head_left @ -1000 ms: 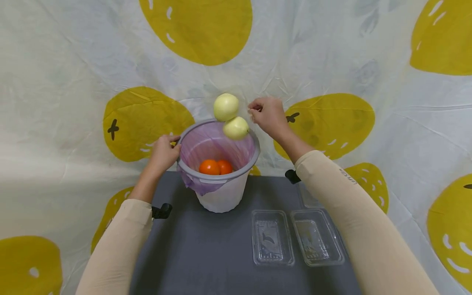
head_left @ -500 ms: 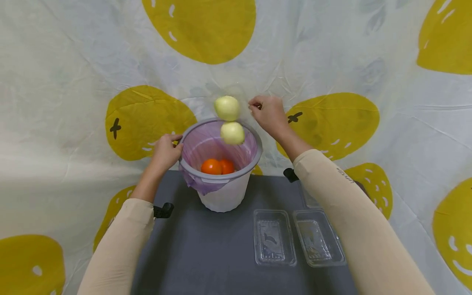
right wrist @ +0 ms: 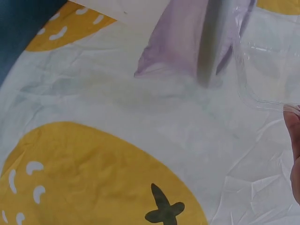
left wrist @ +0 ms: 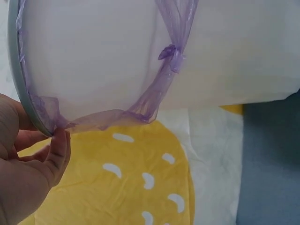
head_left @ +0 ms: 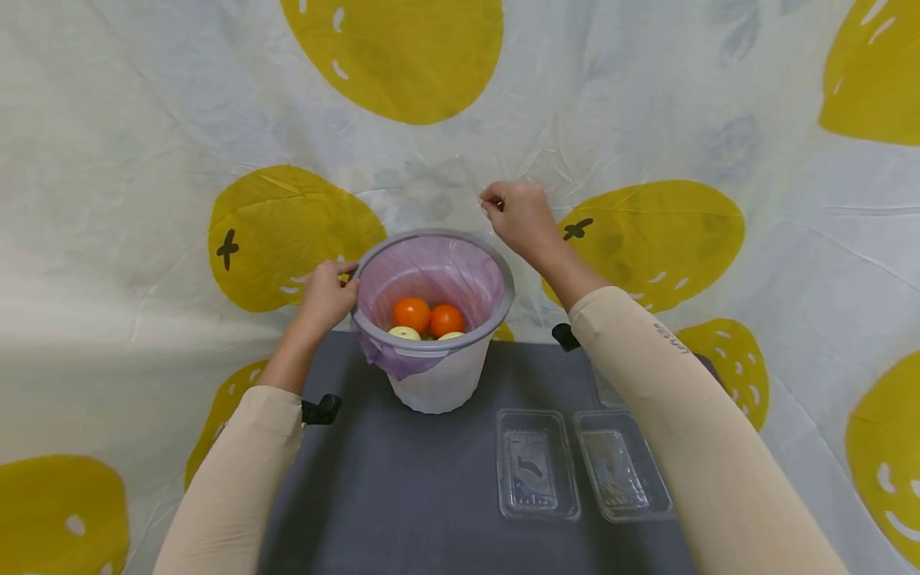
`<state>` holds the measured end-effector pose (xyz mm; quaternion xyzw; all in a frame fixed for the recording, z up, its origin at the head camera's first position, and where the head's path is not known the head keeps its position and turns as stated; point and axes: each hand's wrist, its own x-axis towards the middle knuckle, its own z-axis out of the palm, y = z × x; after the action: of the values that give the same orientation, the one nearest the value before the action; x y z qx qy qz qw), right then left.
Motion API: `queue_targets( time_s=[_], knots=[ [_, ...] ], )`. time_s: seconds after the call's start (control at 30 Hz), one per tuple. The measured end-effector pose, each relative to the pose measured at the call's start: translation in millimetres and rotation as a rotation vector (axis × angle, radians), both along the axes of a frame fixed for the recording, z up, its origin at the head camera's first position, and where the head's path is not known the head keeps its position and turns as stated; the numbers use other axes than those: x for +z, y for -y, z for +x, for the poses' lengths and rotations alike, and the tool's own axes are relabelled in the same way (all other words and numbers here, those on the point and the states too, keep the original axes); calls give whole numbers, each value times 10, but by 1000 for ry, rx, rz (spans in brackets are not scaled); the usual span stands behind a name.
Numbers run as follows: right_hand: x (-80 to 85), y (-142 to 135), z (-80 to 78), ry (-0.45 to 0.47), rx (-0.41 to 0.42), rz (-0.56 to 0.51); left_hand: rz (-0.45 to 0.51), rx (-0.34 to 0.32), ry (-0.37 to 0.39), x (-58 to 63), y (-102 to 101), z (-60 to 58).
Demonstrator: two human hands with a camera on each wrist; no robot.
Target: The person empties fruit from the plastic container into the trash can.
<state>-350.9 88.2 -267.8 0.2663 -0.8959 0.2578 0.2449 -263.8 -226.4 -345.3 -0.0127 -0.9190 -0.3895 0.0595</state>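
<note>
My left hand (head_left: pixel 327 295) pinches the grey rim (left wrist: pixel 23 93) of a white bucket (head_left: pixel 434 391). A purple plastic bag (head_left: pixel 460 267) lines it and is folded over the rim, knotted on the outside in the left wrist view. Inside the bucket lie two orange-red tomatoes (head_left: pixel 411 314) and two pale green round fruits (head_left: pixel 405 333), the latter partly hidden by the rim. Above and right of the bucket, my right hand (head_left: pixel 521 216) pinches the edge of a clear plastic container (right wrist: pixel 269 70). That container is barely visible in the head view.
Two clear plastic containers (head_left: pixel 537 463) (head_left: pixel 624 467) stand side by side on the dark grey table (head_left: pixel 402 495), right of the bucket. Another clear piece (head_left: pixel 607 387) lies behind them, partly hidden by the right arm. A lemon-print cloth (head_left: pixel 632 80) hangs behind the table.
The two pale green fruits have dropped from the container in my right hand into the bucket, beside the tomatoes. The tomatoes have shifted apart a little. My left hand keeps its hold on the rim.
</note>
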Motion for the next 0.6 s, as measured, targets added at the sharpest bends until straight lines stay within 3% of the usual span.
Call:
queue_targets(
  time_s=[0.37, 0.6],
  knots=[
    [98, -175, 87, 14, -24, -103, -22, 2, -18, 6, 30, -27],
    [62, -351, 145, 58, -38, -236, -10, 5, -3, 21, 63, -24]
  ],
)
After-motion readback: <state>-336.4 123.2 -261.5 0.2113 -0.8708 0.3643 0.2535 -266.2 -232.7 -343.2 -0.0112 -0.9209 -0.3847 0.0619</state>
